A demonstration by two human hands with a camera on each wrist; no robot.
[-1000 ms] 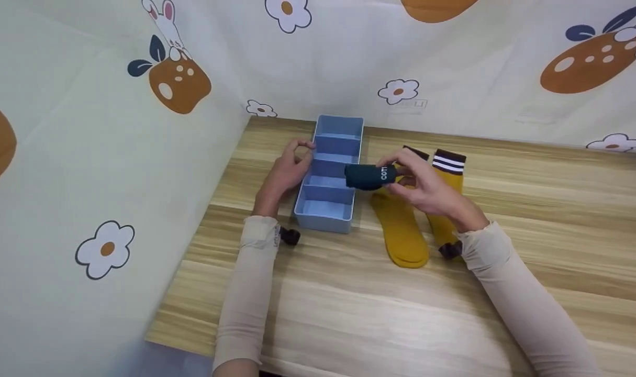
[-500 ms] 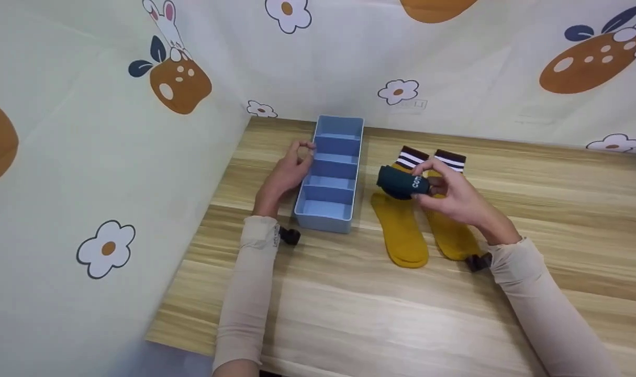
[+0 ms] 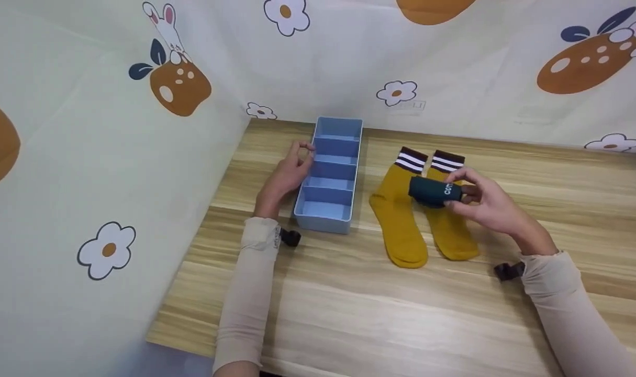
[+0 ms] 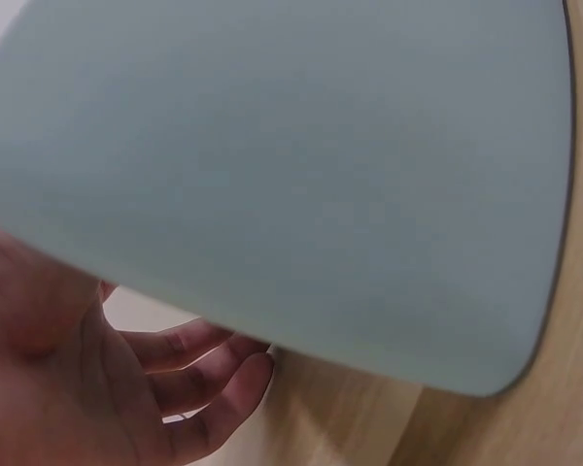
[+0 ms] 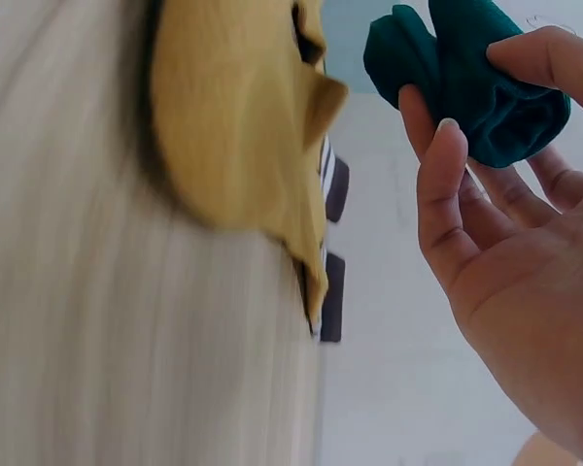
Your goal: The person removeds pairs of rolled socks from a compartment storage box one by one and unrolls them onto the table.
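Observation:
A dark green rolled-up sock bundle (image 3: 435, 191), with white lettering at one end, is held by my right hand (image 3: 488, 201) between thumb and fingers. It overlaps the yellow socks in the head view; the right wrist view shows the spiral end of the roll (image 5: 505, 121). Two yellow socks with striped cuffs lie flat side by side, the left sock (image 3: 401, 230) and the right sock (image 3: 451, 235). My left hand (image 3: 289, 170) rests with bent, relaxed fingers at the left side of a light blue divided box (image 3: 325, 224). In the left wrist view, the box wall (image 4: 301, 175) hides the hand partly.
The box stands lengthwise, its several compartments showing bare floors. Under everything is a wood-grain table (image 3: 349, 303). A patterned sheet (image 3: 338, 63) hangs behind and along the left side. A small black camera (image 3: 290, 238) sits at the left wrist.
My right hand has carried the green sock bundle rightward, from beside the box's right edge to over the yellow socks. The left hand and the box have stayed in place.

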